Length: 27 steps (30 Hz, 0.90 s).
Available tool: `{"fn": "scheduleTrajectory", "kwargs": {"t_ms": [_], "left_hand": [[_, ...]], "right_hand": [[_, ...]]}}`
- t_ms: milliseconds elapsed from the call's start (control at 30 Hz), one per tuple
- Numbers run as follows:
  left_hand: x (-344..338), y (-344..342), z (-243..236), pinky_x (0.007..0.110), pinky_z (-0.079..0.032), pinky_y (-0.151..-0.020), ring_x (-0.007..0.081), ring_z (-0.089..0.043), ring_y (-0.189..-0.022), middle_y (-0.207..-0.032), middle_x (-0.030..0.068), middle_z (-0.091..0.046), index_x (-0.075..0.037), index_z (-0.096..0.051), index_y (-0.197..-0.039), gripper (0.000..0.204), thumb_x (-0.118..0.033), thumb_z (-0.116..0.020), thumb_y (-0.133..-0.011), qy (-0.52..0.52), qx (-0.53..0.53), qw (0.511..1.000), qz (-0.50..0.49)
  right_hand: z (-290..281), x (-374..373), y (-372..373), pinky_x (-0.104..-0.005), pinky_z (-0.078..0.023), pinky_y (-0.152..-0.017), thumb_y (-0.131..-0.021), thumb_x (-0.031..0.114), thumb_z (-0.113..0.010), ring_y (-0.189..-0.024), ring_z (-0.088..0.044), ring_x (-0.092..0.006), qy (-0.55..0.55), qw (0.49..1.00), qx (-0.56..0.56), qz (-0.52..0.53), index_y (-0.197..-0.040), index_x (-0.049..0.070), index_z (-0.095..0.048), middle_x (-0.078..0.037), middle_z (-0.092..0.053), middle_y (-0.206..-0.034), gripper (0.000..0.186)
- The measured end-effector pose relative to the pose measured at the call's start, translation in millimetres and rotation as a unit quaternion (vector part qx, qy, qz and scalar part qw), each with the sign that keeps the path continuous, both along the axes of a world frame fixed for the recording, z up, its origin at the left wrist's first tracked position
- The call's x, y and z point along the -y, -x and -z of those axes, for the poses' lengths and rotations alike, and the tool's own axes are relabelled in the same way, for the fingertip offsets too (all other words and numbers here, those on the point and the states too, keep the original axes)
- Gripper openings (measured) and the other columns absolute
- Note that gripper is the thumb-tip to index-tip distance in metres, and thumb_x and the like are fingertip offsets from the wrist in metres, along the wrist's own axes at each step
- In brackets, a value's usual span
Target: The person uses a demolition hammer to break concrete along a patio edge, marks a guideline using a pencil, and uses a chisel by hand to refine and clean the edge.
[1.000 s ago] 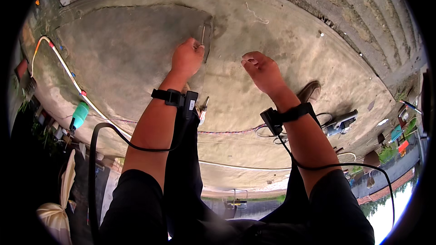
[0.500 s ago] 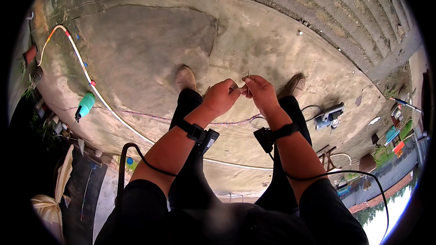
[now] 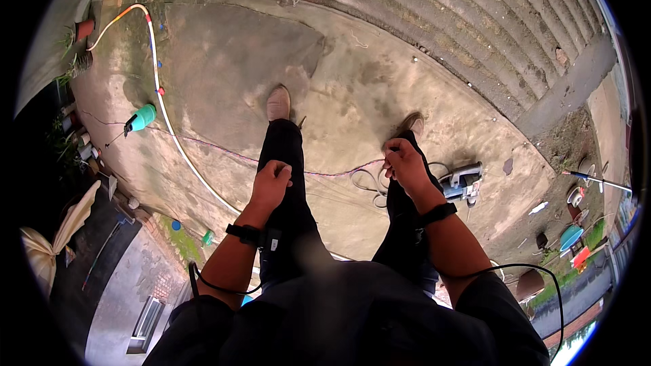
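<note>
Pinching a thin string (image 3: 339,172) taut between them, the left hand (image 3: 271,183) and right hand (image 3: 401,163) hold it at thigh level, fingers closed.

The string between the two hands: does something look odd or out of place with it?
Yes. The string trails loosely across the concrete floor, over the white hose, and bunches into loops beside the right hand and the power tool. The left hand is closed near it; whether it holds the string is unclear.
</note>
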<state>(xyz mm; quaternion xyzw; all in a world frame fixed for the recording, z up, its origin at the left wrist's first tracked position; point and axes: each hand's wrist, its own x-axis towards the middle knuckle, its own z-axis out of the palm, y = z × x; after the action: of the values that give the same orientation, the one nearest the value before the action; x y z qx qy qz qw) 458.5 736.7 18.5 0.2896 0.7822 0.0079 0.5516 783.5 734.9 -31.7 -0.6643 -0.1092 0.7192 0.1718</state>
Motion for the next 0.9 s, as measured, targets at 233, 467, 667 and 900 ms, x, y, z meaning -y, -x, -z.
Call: {"fn": "scheduleTrajectory", "kwargs": {"t_ms": [233,467,667,900], "left_hand": [[95.3,5.7,-56.2,0.027,-0.051,-0.061,0.0119,-0.065,-0.07,-0.085,0.0054,-0.066,-0.001,-0.062,-0.101,0.023,-0.022,-0.061,-0.092,0.001,-0.039,0.997,-0.069],[142.5,29.2,-57.7,0.025,-0.049,-0.061,0.0122,-0.065,-0.075,-0.089,0.0041,-0.065,-0.003,-0.062,-0.104,0.021,-0.021,-0.059,-0.093,0.068,0.063,0.993,-0.075],[182.6,124.6,-75.6,0.026,-0.049,-0.059,0.0112,-0.064,-0.071,-0.086,0.0042,-0.066,-0.003,-0.063,-0.104,0.022,-0.02,-0.062,-0.091,0.044,0.074,0.988,-0.125],[213.9,260.6,-108.9,0.029,-0.05,-0.059,0.017,-0.068,-0.073,-0.091,0.0084,-0.067,-0.001,-0.06,-0.109,0.027,-0.022,-0.06,-0.092,0.001,0.031,0.991,-0.129]], "right_hand": [[-25.0,61.1,-58.7,-0.0238,-0.044,-0.054,-0.094,0.013,-0.054,-0.062,-0.06,-0.0112,-0.041,0.998,-0.046,-0.016,-0.108,0.005,-0.06,-0.004,-0.064,-0.079,0.017],[-69.0,120.1,-42.2,-0.0251,-0.047,-0.059,-0.092,0.01,-0.054,-0.069,-0.064,-0.0135,0.046,0.996,0.056,-0.055,-0.11,0.004,-0.06,-0.005,-0.065,-0.086,0.021],[-89.0,161.2,51.7,-0.0256,-0.048,-0.061,-0.09,0.01,-0.056,-0.07,-0.064,-0.0131,0.028,0.991,0.059,-0.121,-0.112,0.005,-0.059,-0.005,-0.066,-0.088,0.022],[-128.4,186.7,145.3,-0.0255,-0.049,-0.066,-0.092,0.012,-0.056,-0.076,-0.064,-0.0112,-0.095,0.974,0.067,-0.197,-0.113,0.007,-0.06,-0.003,-0.066,-0.09,0.023]]}}
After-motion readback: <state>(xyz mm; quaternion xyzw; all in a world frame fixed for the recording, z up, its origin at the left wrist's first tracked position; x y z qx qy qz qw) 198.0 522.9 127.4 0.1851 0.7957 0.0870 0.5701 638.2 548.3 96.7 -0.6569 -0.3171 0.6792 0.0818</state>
